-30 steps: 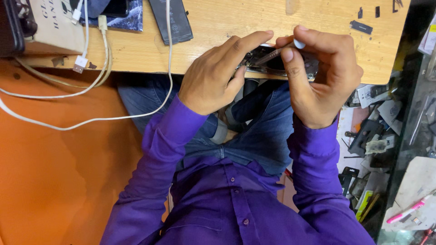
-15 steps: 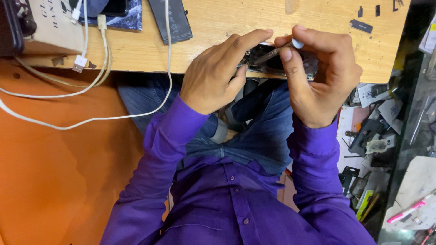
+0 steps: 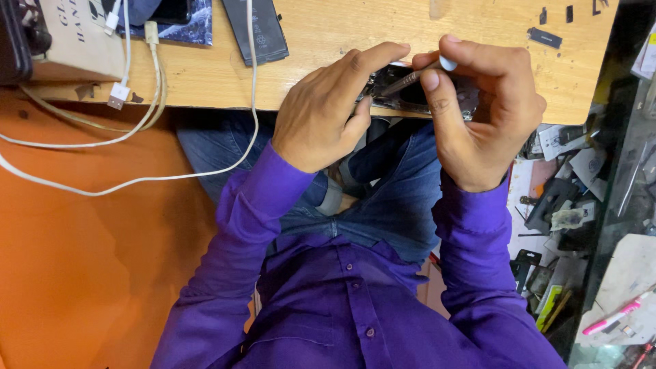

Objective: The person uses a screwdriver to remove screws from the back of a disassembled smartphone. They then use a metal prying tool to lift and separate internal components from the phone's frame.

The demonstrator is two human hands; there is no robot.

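While the left hand (image 3: 328, 113) is gripping the opened phone (image 3: 417, 92), the right hand (image 3: 482, 113) is pinching a thin tool (image 3: 410, 78), fingers hiding most of it; white cables (image 3: 137, 116) and a black battery (image 3: 256, 29) are lying nearby.

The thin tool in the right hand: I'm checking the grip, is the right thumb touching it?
Touching. The head view shows the right hand pinching the thin tool, thumb pressed against its shaft.

Wooden bench (image 3: 328, 75) w/ orange floor (image 3: 89, 273) below, cluttered shelf (image 3: 581, 225) at right.
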